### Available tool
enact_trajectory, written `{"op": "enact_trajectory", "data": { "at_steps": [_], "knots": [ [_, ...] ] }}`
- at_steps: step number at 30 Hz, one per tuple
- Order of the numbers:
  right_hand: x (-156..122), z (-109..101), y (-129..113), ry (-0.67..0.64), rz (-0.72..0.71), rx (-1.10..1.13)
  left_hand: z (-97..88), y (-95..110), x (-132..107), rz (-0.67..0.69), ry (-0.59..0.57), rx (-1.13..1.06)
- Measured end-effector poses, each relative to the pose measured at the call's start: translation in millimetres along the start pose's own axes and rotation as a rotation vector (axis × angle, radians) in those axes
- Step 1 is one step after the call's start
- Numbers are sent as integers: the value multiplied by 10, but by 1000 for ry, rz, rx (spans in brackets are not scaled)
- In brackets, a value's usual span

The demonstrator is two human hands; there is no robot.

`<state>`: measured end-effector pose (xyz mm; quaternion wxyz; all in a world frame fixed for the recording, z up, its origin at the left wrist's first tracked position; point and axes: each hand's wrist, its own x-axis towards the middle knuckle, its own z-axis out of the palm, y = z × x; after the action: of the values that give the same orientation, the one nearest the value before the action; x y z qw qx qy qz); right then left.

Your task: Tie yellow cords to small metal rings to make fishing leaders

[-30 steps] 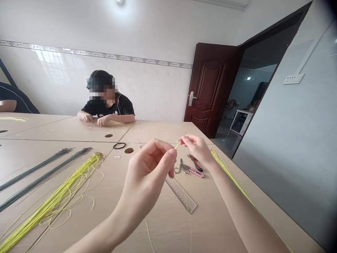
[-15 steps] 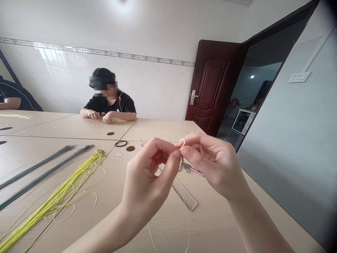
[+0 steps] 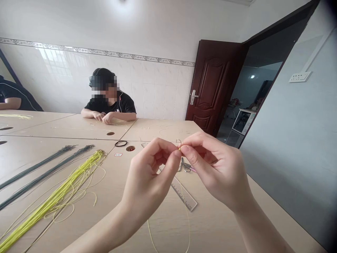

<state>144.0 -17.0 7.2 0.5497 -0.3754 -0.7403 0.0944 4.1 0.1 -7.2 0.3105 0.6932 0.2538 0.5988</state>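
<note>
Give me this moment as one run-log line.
Left hand: pinching yellow cord; right hand: pinching at same spot; hook-shaped piece: projecting above pinch; clear ruler: on tabletop; yellow cord bundle: at left.

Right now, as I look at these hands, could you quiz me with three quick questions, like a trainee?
1. What are the left hand and right hand pinching? A) a black ring; B) a thin yellow cord; C) scissors.
2. True or false: the right hand is holding the clear ruler.
3. How many grey bundles lie to the left of the yellow bundle?

Key: 1. B. 2. False. 3. Two.
</note>
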Motion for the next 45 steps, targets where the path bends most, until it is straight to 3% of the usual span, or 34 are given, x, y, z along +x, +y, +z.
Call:
{"op": "enact_trajectory", "data": {
  "at_steps": [6, 11, 14, 16, 18, 21, 24, 28, 32, 35, 38, 45],
  "knots": [
    [-16, 2, 38, 42, -247, -265, -1, 38, 34, -135, -34, -48],
    [-30, 11, 64, 32, -267, -337, -34, 51, 68, -213, -76, -22],
    [-14, 3, 92, 90, -302, -342, -83, 52, 78, -206, -40, -20],
    [29, -8, 156, 92, -195, -409, -130, 59, 90, -185, 19, -59],
    [89, -5, 278, -4, -1, -543, -179, 79, 109, -147, 116, -121],
    [151, 76, 546, -277, 222, -710, -237, 120, 131, -109, 252, -203],
    [109, 276, 814, -612, 370, -778, -278, 142, 125, -100, 248, -229],
    [-58, 610, 989, -931, 433, -806, -315, 133, 101, -82, 188, -193],
    [-149, 765, 926, -1145, 447, -806, -340, 136, 111, -49, 187, -220],
    [-169, 692, 799, -1226, 500, -810, -366, 160, 116, -17, 187, -240],
    [-281, 540, 667, -1203, 528, -796, -396, 189, 105, 5, 187, -235],
    [-1003, 233, 315, -1084, 636, -739, -435, 216, 99, 32, 214, -237]
  ]
}}
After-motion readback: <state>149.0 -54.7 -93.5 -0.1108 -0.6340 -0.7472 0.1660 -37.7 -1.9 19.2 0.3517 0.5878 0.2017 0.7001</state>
